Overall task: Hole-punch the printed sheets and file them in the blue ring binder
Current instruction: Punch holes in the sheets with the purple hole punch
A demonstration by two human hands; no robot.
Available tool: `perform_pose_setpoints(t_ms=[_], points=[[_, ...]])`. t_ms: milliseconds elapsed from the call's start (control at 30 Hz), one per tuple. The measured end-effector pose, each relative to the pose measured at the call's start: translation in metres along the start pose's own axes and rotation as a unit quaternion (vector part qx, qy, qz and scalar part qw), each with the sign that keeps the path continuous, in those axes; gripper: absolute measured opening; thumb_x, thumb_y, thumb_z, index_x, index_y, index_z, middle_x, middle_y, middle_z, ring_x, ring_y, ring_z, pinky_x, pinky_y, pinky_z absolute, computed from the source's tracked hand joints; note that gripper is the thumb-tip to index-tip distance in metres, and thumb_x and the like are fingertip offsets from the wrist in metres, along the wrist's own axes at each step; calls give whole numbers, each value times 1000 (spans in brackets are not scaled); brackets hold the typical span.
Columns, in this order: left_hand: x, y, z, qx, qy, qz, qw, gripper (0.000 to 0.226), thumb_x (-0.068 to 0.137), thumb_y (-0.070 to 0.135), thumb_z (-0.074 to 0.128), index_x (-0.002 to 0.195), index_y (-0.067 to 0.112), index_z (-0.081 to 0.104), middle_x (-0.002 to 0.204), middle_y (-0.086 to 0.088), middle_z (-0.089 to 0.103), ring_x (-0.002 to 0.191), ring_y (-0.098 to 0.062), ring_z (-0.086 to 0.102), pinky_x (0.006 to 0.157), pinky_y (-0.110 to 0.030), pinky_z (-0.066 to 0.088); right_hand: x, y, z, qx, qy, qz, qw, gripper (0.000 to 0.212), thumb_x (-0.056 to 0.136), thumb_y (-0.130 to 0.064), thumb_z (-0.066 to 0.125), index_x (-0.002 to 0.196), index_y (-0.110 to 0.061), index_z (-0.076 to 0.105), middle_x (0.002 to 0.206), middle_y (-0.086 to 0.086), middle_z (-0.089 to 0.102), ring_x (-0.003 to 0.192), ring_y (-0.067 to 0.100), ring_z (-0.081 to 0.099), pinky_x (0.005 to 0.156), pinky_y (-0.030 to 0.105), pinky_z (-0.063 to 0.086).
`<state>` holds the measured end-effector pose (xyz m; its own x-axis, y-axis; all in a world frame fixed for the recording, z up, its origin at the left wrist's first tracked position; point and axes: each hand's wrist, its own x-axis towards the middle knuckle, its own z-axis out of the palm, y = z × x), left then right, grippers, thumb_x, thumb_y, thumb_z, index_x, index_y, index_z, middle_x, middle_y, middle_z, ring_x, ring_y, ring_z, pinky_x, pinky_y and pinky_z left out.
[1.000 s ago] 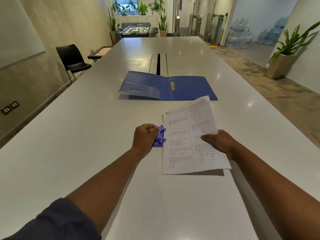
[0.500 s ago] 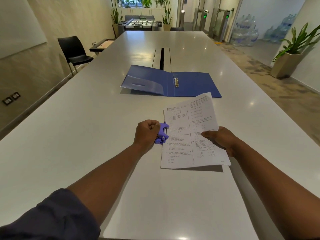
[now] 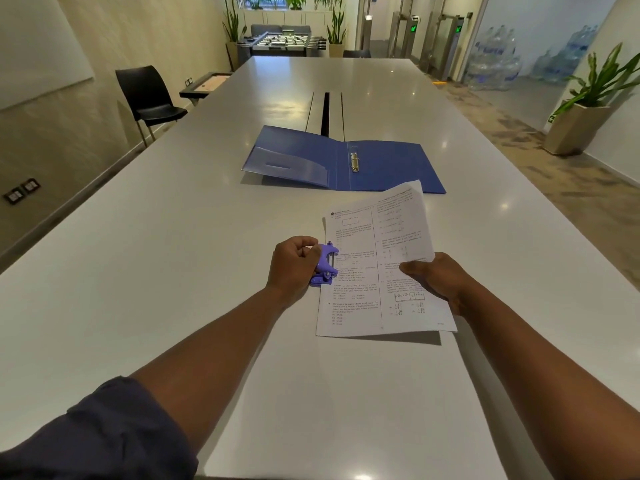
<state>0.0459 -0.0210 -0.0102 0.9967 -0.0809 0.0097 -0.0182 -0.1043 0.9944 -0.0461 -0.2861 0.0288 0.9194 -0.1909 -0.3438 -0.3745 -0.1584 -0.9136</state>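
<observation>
The left hand point(image 3: 294, 265) curls around a small purple plastic hole punch point(image 3: 325, 265) on the long white table point(image 3: 173, 254), its slot taking the left edge of the white printed sheets point(image 3: 377, 268). The right hand point(image 3: 438, 280) pinches the sheets' right side, lifting it. Farther off, the blue ring binder point(image 3: 384, 168) lies open, metal rings point(image 3: 354, 162) upright.

A long white bench point(image 3: 207, 271) runs away toward the far end, with a dark slot point(image 3: 325, 112) along its middle. A black chair point(image 3: 147, 98) stands at the left wall, near a low side table point(image 3: 204, 85). A foosball table point(image 3: 284, 41) sits at the far end between potted plants point(image 3: 336, 32). At right, a planter point(image 3: 581, 123) stands near stacked water bottles point(image 3: 495, 67).
</observation>
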Motion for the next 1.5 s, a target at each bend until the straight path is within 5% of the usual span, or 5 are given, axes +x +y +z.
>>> perform_pose_setpoints(t_ms=[233, 867, 1233, 1500], points=[[-2, 2, 0, 8, -4, 6, 1000, 15, 97, 15, 69, 110, 7, 67, 96, -9, 73, 70, -15, 70, 59, -19, 57, -6, -1, 0, -6, 0, 3, 1000, 28, 98, -12, 64, 126, -13, 63, 114, 9, 75, 88, 29, 77, 62, 30, 60], [-4, 2, -1, 1, -12, 3, 1000, 9, 97, 14, 68, 104, 8, 68, 95, -11, 74, 75, -20, 71, 69, -30, 63, -10, -9, 2, 13, -3, 25, 1000, 28, 97, -13, 66, 124, -15, 61, 111, 11, 75, 85, 31, 77, 56, 31, 59], [-4, 4, -2, 18, -25, 3, 1000, 13, 98, 12, 67, 108, 4, 66, 95, -12, 72, 68, -13, 69, 59, -18, 56, -11, -9, 2, 23, -22, 31, 999, 27, 97, -14, 67, 124, -15, 63, 112, 15, 76, 87, 33, 78, 59, 33, 60], [1, 3, -4, -27, -55, -28, 998, 5, 95, 6, 68, 98, 3, 66, 105, -17, 67, 86, -25, 67, 77, -35, 61, -11, -7, 2, 22, -17, 28, 999, 25, 97, -13, 66, 122, -15, 63, 109, 13, 77, 83, 31, 78, 58, 32, 60]])
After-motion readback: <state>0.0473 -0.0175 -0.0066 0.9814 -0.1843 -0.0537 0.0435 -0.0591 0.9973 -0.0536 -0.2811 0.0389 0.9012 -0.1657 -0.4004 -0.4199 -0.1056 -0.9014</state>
